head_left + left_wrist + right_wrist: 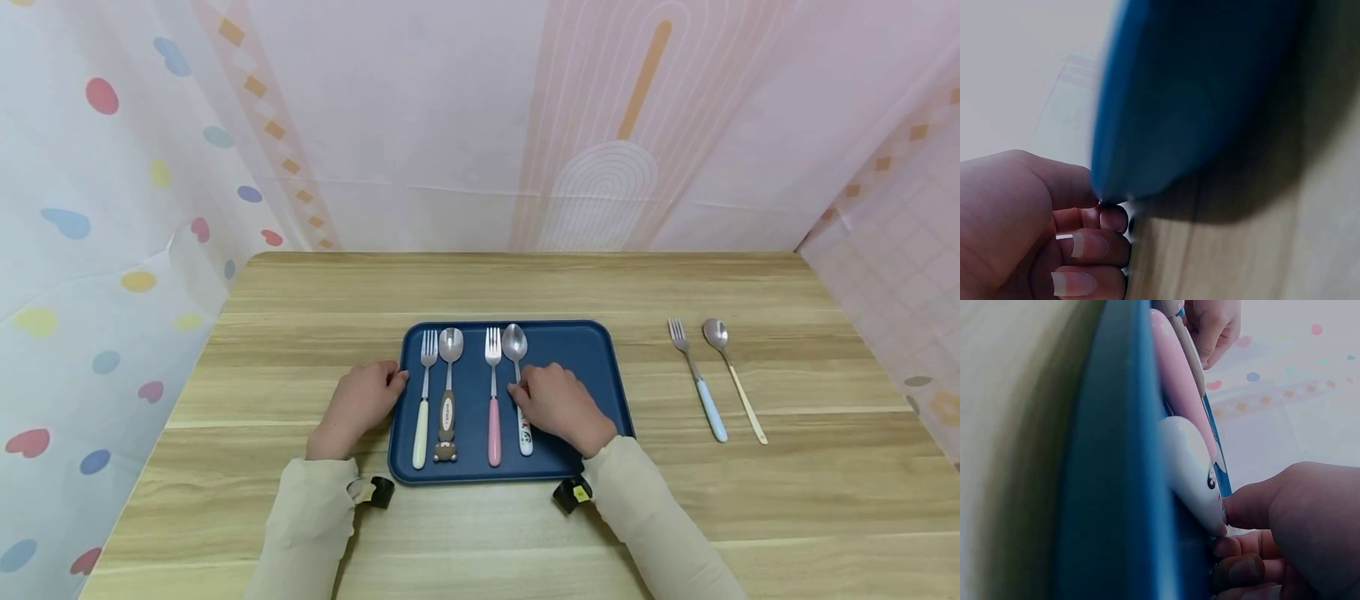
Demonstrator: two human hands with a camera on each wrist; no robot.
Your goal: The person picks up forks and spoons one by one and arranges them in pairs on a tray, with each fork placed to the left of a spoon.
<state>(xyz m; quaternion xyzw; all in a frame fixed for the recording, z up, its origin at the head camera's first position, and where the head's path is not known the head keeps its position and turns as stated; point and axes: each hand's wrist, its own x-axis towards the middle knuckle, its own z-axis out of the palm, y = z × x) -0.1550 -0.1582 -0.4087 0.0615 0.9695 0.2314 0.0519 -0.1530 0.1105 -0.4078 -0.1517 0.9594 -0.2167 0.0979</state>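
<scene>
A dark blue tray (577, 342) lies on the wooden table. My left hand (360, 406) grips its left rim, thumb on top and fingers curled at the edge; the left wrist view shows this pinch on the tray's side (1129, 150). My right hand (562, 406) is over the tray's right half, thumb and forefinger pinching a spoon (526, 440) by its white patterned handle. Left of that spoon lies a pink-handled fork (494, 425). Farther left are a spoon with a brown bear handle (446, 417) and a cream-handled fork (421, 433), all in the tray.
To the right of the tray, a blue-handled fork (708, 404) and a spoon with a slim cream handle (742, 396) lie on the table (810, 492). Patterned curtains (435, 125) hang behind the table and along its sides.
</scene>
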